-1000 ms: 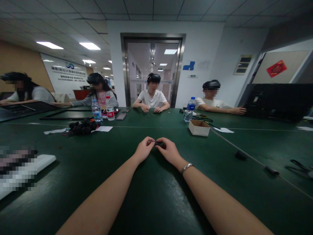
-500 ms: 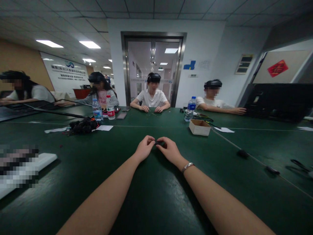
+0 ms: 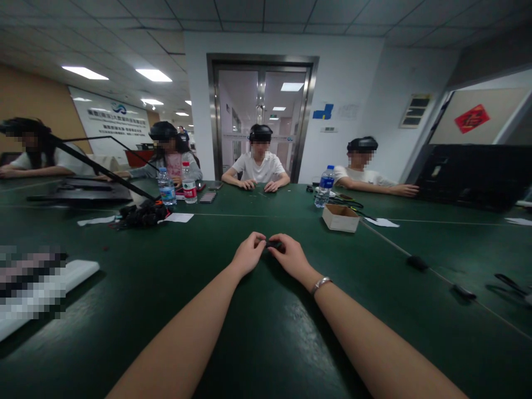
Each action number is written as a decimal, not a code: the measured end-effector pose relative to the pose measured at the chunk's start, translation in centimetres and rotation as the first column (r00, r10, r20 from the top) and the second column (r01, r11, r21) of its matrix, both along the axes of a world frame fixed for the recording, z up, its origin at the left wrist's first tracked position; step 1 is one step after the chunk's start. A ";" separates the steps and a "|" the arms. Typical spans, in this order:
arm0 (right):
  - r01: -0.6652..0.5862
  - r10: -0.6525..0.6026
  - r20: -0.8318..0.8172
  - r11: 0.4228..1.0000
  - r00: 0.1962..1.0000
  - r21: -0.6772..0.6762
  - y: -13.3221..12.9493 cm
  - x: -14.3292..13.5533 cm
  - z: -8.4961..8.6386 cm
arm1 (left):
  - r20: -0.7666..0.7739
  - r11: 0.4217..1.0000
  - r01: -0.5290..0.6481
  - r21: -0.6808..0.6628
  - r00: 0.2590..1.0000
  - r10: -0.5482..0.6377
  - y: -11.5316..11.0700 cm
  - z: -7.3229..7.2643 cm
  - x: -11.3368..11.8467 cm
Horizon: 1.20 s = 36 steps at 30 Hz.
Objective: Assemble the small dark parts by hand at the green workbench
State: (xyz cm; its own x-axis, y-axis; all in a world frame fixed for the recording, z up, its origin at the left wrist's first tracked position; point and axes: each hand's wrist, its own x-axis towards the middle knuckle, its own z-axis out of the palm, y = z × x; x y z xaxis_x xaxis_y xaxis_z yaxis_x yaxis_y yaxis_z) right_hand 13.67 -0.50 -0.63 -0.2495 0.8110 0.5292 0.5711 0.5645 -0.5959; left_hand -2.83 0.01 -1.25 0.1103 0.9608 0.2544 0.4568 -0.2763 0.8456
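Note:
Low over the green table, my two hands meet around a small dark object, too small for me to tell its kind. My right hand, with a silver bracelet at the wrist, pinches it between thumb and fingers. From the other side, my left hand has its thumb and fingertips closed at the object's left end. The fingers cover most of the object.
A small open cardboard box stands ahead on the right, beside a water bottle. Two bottles and a black cable bundle lie ahead left. Several people sit opposite. A white object is at left; a cord crosses the right.
Both hands keep their hold on the small dark object, barely shifting. At the far left, the dark flat thing and its long pole have changed position, the pole now slanting upward.

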 end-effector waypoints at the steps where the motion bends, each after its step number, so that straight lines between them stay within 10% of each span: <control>1: 0.001 -0.001 0.003 1.000 1.000 0.004 0.1 0.0 0.0 | -0.005 1.000 -0.001 -0.002 1.000 0.001 0.0 0.1 0.0; 36: -0.013 -0.002 -0.098 0.988 0.995 -0.153 0.7 0.1 -0.6 | 0.162 0.997 0.020 -0.079 0.987 -0.007 -0.1 -0.4 0.2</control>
